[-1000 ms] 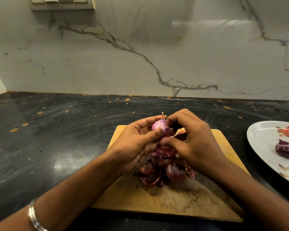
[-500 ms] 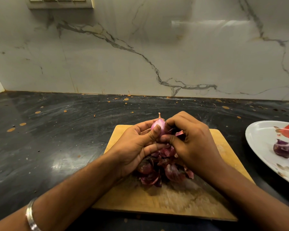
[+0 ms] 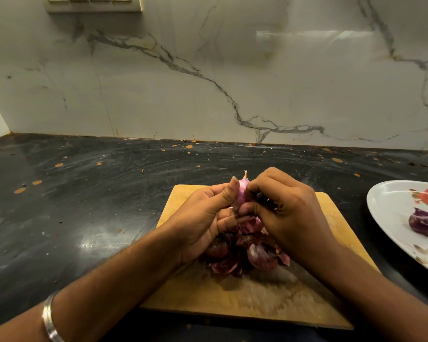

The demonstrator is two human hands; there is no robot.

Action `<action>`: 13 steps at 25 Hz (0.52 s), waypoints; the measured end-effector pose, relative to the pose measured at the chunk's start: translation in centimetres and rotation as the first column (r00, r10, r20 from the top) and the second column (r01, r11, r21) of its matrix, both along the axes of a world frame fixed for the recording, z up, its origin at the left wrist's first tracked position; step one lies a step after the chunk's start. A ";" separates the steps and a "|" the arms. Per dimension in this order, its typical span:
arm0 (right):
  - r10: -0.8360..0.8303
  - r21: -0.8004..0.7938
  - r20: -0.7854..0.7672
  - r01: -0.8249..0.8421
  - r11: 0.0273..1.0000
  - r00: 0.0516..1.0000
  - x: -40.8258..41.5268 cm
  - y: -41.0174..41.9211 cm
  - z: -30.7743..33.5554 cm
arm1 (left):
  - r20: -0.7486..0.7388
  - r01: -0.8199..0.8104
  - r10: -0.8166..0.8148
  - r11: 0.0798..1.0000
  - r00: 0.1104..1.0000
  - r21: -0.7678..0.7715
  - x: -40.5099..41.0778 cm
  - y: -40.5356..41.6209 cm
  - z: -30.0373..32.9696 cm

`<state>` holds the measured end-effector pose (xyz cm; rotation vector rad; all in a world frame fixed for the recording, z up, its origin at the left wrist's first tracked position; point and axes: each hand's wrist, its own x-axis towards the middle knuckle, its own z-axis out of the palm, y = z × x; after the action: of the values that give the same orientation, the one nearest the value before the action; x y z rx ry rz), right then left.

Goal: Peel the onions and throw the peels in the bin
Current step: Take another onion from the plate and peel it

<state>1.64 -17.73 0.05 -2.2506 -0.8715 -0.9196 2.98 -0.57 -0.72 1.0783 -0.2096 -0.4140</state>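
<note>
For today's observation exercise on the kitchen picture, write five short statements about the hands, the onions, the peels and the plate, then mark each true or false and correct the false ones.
1. Both hands hold the onion above the cutting board. True: the left hand grips it and the right hand pinches at its skin.
2. The pile of peels lies on the plate. False: it lies on the cutting board, under the hands.
3. A peeled onion sits on the white plate. True.
4. The plate stands to the left of the board. False: it stands to the right.
5. A bin stands beside the board. False: no bin is in view.
</note>
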 end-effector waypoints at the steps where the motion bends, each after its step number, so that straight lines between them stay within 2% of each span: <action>1: 0.004 -0.007 0.010 -0.004 1.000 1.000 0.0 0.0 0.0 | -0.010 0.011 -0.011 1.000 1.000 -0.003 0.0 0.0 -0.1; 8: 0.083 -0.065 -0.002 -0.083 0.994 0.997 0.6 -0.6 -0.3 | -0.052 -0.004 0.001 0.998 0.999 -0.061 -0.1 0.1 0.3; 13: 0.075 0.156 -0.105 -0.058 0.986 0.992 0.9 -0.6 -0.4 | -0.059 -0.066 0.061 0.994 0.996 -0.091 0.4 0.3 0.6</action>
<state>2.51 -18.36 -0.36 -2.1066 -0.7939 -0.7957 3.35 -0.24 -0.11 0.9781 -0.1427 -0.3732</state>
